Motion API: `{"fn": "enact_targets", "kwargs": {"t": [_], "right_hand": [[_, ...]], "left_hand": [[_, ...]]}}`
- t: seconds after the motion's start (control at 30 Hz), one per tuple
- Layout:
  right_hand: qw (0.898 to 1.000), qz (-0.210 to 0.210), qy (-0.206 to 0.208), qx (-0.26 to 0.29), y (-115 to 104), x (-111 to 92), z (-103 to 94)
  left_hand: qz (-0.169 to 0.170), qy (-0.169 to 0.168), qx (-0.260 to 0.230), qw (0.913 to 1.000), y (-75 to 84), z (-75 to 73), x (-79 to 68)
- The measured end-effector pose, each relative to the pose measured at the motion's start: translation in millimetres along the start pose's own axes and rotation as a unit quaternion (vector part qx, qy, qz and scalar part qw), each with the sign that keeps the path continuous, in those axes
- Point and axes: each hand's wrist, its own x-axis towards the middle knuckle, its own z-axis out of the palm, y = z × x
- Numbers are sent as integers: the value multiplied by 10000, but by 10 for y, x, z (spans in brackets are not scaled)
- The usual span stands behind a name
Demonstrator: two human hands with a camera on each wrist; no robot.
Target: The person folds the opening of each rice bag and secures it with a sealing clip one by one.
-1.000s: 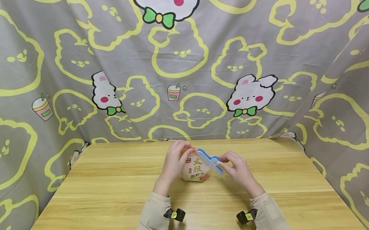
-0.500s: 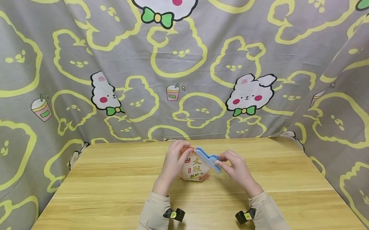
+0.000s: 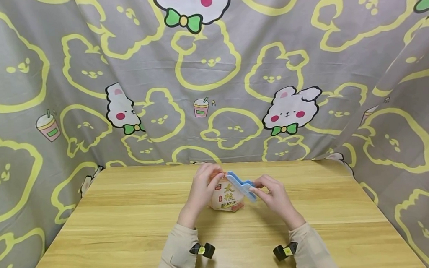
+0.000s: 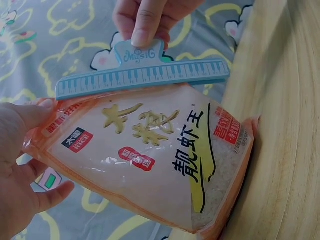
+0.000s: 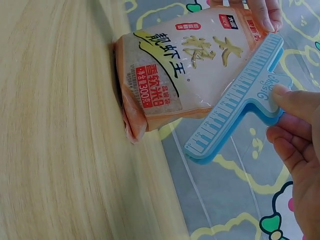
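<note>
A small bag of rice (image 3: 227, 197) in white and orange plastic with Chinese lettering stands on the table, its grains showing through a window in the left wrist view. My left hand (image 3: 205, 185) pinches its top corner, the thumb (image 4: 37, 112) lying on the front. Along the bag's slanting top edge lies a long light-blue bag clip (image 5: 235, 97) printed with piano keys and the word "Music". My right hand (image 3: 273, 192) pinches the clip's handle (image 4: 140, 54) between thumb and fingers. One end of the clip reaches my left fingertips. Whether its jaws clamp the bag, I cannot tell.
The wood-grain table (image 3: 131, 233) spreads out around the bag. A grey curtain (image 3: 225, 74) with yellow outlines and white rabbit figures hangs behind and at both sides. Each wrist carries a small black camera, one on the left (image 3: 207, 250) and one on the right (image 3: 282, 252).
Over the last second the right hand and the bag clip have shifted very slightly upward. The left hand and the bag of rice keep their place, with both grips unchanged.
</note>
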Motion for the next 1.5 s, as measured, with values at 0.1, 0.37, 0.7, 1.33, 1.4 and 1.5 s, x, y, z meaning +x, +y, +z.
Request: {"fn": "enact_targets", "kwargs": {"t": [0.1, 0.37, 0.7, 1.33, 1.4, 1.5], "right_hand": [[10000, 63, 5, -13, -18, 8, 4], [9997, 217, -70, -125, -40, 26, 14], [9990, 339, -151, -240, -55, 38, 16], [9981, 533, -182, -264, -40, 19, 12], [9979, 554, -205, -279, -37, 21, 16], [9977, 577, -225, -292, -36, 24, 22]], "left_hand": [[9, -4, -3, 10000, -2, -3, -1], [-246, -261, -111, 9993, -22, -31, -5], [-379, -213, -126, 9990, -108, -142, 3], [-344, 223, 115, 9991, -188, -325, 12], [-248, 230, 242, 9991, -194, -322, 9], [-146, 214, 405, 9988, -211, -308, 10]]}}
